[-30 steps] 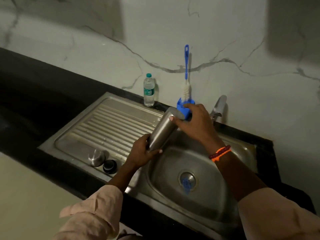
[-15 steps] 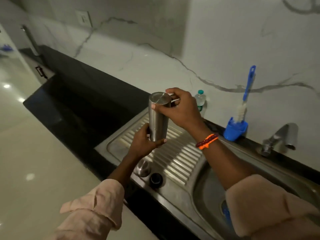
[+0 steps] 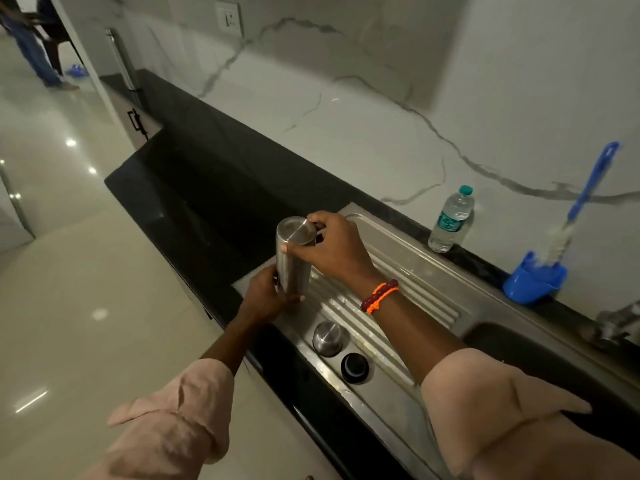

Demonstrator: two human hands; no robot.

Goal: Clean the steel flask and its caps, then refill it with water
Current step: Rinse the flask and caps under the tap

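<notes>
Home kitchen, seen at the sink counter.
Steel sink (image 3: 412, 271) with ribbed drainboard set in a black stone counter (image 3: 214, 174), marble-veined wall (image 3: 363, 109) behind, tap (image 3: 616, 322) far right, blue bottle brush (image 3: 575, 216) in a holder, glossy tiled floor (image 3: 69, 271) left.

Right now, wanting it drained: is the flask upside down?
Yes, inverted: the flask shows its flat closed base on top, mouth down over the drainboard.
</notes>
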